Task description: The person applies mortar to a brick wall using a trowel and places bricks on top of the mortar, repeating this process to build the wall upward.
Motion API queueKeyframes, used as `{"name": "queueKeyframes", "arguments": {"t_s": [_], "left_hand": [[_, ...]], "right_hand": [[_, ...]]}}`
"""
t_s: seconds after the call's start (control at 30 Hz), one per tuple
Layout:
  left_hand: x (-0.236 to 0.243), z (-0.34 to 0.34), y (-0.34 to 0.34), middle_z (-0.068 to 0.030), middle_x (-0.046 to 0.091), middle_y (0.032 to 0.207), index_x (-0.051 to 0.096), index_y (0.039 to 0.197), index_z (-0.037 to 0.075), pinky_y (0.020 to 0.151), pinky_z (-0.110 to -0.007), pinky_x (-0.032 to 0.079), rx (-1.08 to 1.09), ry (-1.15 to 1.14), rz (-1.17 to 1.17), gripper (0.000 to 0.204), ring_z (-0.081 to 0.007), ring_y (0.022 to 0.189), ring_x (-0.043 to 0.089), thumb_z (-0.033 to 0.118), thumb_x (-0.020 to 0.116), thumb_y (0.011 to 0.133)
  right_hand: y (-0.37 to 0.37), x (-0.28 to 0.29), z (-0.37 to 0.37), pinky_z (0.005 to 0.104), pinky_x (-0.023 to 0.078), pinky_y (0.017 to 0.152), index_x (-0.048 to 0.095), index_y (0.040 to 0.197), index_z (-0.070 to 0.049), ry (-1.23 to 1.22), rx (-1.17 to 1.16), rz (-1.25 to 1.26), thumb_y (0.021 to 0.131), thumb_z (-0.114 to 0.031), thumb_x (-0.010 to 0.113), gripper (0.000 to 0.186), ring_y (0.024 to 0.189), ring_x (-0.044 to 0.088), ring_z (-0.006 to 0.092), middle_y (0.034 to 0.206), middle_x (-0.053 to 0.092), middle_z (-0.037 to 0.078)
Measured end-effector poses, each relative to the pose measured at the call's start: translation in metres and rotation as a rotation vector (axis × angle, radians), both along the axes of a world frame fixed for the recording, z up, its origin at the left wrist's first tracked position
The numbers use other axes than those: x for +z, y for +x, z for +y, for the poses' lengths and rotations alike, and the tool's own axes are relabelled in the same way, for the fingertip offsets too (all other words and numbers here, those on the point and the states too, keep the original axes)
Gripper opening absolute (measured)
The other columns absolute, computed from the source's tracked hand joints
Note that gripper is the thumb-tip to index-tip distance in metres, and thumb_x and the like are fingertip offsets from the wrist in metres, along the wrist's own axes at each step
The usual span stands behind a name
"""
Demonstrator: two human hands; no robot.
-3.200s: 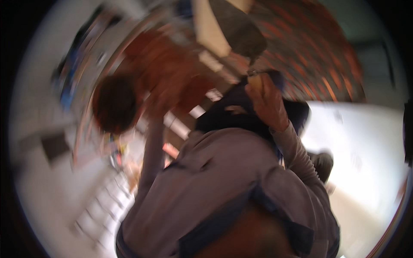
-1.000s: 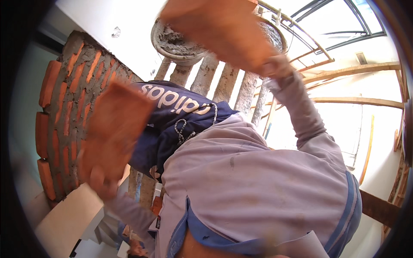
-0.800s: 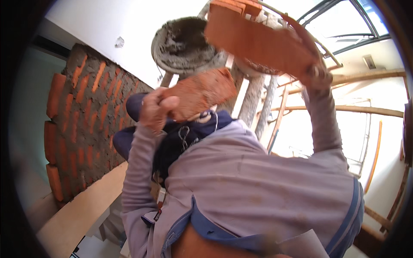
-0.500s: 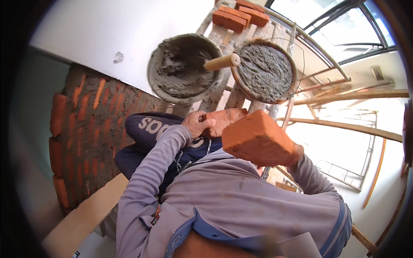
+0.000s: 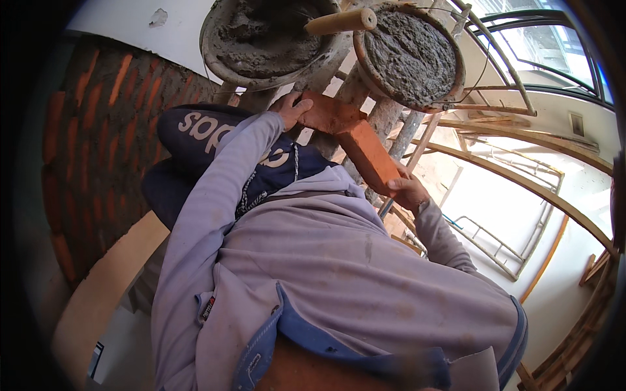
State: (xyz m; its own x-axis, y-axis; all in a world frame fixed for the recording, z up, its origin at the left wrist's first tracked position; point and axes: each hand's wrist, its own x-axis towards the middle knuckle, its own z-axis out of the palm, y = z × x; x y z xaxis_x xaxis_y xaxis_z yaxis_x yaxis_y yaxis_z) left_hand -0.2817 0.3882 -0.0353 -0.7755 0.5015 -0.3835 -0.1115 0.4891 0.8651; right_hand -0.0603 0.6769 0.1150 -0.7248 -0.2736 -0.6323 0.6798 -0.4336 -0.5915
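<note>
My left hand (image 5: pixel 291 111) grips one end of a red brick (image 5: pixel 324 112) in front of my lap. My right hand (image 5: pixel 409 189) holds a second red brick (image 5: pixel 370 155) by its near end. The far end of that second brick meets the right end of the first, so the two form a bent line. Just beyond them stand two buckets of grey mortar, a wider left bucket (image 5: pixel 264 82) and a right bucket (image 5: pixel 459 77). A wooden tool handle (image 5: pixel 339 23) sticks out of the left bucket toward the right one; the tool's head is hidden.
Mortar-smeared brickwork (image 5: pixel 107 156) rises at my left, beside a pale board (image 5: pixel 107 277). Mortar-stained scaffold planks (image 5: pixel 386 124) lie under the buckets. Metal scaffold tubes (image 5: pixel 495 251) and wooden poles (image 5: pixel 554 205) fill the right side, below a dark-framed window (image 5: pixel 548 49).
The right-hand brick has swung away from my chest and down, its far end now against the left-hand brick. The view has shifted, and the brick stack at the top is out of sight.
</note>
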Motion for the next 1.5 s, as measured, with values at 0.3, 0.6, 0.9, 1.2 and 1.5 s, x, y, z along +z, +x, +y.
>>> {"name": "queueKeyframes", "arguments": {"t_s": [0.3,0.6,0.9,1.2,1.5], "left_hand": [[0.017,0.002,0.007,-0.0194,0.062,0.119,0.055,0.125,0.001,0.097,-0.037,0.044,-0.019,-0.221,0.107,0.071,-0.0325,0.111,0.058,0.060,0.056,0.086],[0.048,0.003,0.017,-0.0244,0.039,0.146,0.035,0.143,0.002,0.112,-0.041,0.029,-0.154,-0.494,-0.048,0.091,-0.0364,0.136,0.038,0.072,0.045,0.084],[0.053,0.000,0.006,-0.0297,0.045,0.138,0.040,0.136,-0.002,0.108,-0.043,0.034,-0.145,-0.510,-0.066,0.083,-0.0399,0.131,0.043,0.063,0.050,0.085],[0.099,-0.027,0.012,-0.0272,0.049,0.136,0.038,0.139,-0.005,0.108,-0.041,0.033,-0.015,-0.357,-0.078,0.081,-0.0386,0.128,0.046,0.058,0.052,0.089],[0.218,-0.128,0.073,-0.0076,0.058,0.118,0.043,0.135,0.002,0.092,-0.031,0.046,0.160,0.468,-0.103,0.059,-0.0137,0.104,0.055,0.035,0.065,0.092]], "right_hand": [[-0.039,0.021,-0.025,0.0330,0.047,0.090,0.040,0.142,0.002,0.712,0.669,0.054,0.062,-0.022,0.077,0.092,0.105,0.057,0.0194,0.115,0.059,0.013],[-0.027,0.066,-0.022,0.0409,0.038,0.100,0.044,0.135,0.002,1.123,0.245,1.134,0.072,-0.045,0.075,0.084,0.119,0.050,0.0288,0.124,0.054,0.017],[-0.055,-0.035,-0.050,0.0293,0.051,0.066,0.054,0.116,0.005,0.904,0.210,0.288,0.078,-0.036,0.073,0.059,0.076,0.063,0.0172,0.092,0.063,0.012],[-0.077,0.068,-0.049,0.0276,0.048,0.054,0.047,0.125,0.000,0.825,0.163,0.458,0.070,-0.050,0.079,0.081,0.068,0.061,0.0159,0.094,0.062,0.013],[-0.094,-0.032,-0.053,0.0534,0.028,0.106,0.033,0.143,-0.006,1.711,0.339,0.664,0.068,-0.051,0.077,0.098,0.125,0.036,0.0435,0.134,0.042,0.026]]}}
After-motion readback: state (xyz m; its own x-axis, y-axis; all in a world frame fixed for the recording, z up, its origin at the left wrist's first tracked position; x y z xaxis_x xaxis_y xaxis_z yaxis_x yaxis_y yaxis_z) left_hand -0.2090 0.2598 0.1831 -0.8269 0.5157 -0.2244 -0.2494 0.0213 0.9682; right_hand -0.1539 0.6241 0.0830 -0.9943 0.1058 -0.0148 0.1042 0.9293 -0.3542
